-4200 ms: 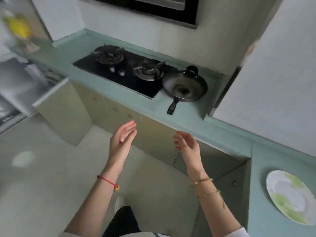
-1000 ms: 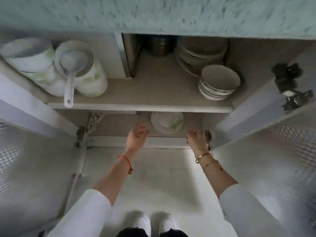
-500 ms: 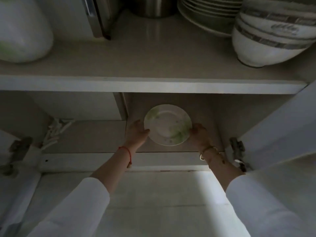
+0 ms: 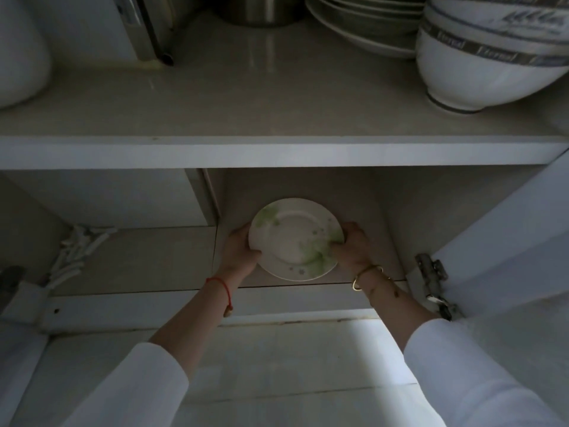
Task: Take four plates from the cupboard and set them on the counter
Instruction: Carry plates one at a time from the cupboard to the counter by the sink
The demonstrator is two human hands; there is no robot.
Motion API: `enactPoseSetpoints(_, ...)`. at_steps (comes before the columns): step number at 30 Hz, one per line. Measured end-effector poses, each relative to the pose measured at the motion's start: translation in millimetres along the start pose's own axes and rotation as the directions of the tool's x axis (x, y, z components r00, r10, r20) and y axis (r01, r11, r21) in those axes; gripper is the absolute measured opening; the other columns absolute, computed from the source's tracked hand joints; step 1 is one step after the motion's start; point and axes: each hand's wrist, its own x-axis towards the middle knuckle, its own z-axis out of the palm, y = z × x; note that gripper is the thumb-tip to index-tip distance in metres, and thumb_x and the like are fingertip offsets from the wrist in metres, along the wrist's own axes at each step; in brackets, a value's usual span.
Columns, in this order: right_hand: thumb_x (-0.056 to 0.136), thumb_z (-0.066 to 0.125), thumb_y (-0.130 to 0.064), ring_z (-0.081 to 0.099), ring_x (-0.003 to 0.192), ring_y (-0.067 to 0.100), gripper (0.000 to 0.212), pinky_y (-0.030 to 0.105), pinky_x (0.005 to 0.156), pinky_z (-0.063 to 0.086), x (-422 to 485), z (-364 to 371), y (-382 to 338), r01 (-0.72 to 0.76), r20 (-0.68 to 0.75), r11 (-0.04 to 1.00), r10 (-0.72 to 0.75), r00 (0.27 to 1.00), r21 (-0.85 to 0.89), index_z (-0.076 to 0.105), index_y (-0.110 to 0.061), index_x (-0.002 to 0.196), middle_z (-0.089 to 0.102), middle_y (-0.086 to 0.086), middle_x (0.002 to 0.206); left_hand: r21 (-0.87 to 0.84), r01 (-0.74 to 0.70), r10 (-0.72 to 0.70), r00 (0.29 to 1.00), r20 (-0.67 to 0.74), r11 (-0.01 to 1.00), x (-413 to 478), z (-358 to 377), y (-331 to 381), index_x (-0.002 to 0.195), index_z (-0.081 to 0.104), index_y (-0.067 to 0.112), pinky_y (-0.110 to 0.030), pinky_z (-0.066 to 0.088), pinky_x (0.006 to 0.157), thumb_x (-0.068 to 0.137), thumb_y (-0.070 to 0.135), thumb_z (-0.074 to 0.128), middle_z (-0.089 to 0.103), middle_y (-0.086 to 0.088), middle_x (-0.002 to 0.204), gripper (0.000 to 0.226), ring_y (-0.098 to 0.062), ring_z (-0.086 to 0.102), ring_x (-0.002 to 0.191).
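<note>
A white plate with green leaf marks (image 4: 294, 238) lies on the bottom shelf (image 4: 154, 260) of the open cupboard. A second rim shows just under it, so it tops a small stack. My left hand (image 4: 238, 251) grips its left edge, thumb over the rim. My right hand (image 4: 351, 246) holds its right edge, fingers curled on the rim. The light inside the cupboard is dim.
The upper shelf (image 4: 277, 152) juts out above my hands. It carries stacked striped bowls (image 4: 480, 63), a pile of plates (image 4: 363, 29), a steel pot (image 4: 258, 10) and a white jar (image 4: 21, 53). An open door with a hinge (image 4: 431, 282) stands at the right.
Both hands have closed on the plate's rim, from just touching its sides. The view has moved closer into the cupboard.
</note>
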Motion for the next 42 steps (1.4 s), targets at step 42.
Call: enactPoseSetpoints(42,0.085,0.06,0.004,0.056,0.068,0.015,0.039,0.017,0.05,0.049,-482,-602,-380,-0.199,-0.168,0.826,0.33,0.929,0.527,0.051,-0.016,0.117,0.056,0.004,0.09,-0.14,-0.046,0.091,0.94,0.329,0.989,-435,-316,634,0.144,0.048,0.034,-0.01,0.052,0.082,0.083,-0.003,0.065,0.051,0.004,0.137,0.074,-0.016,0.062,0.114)
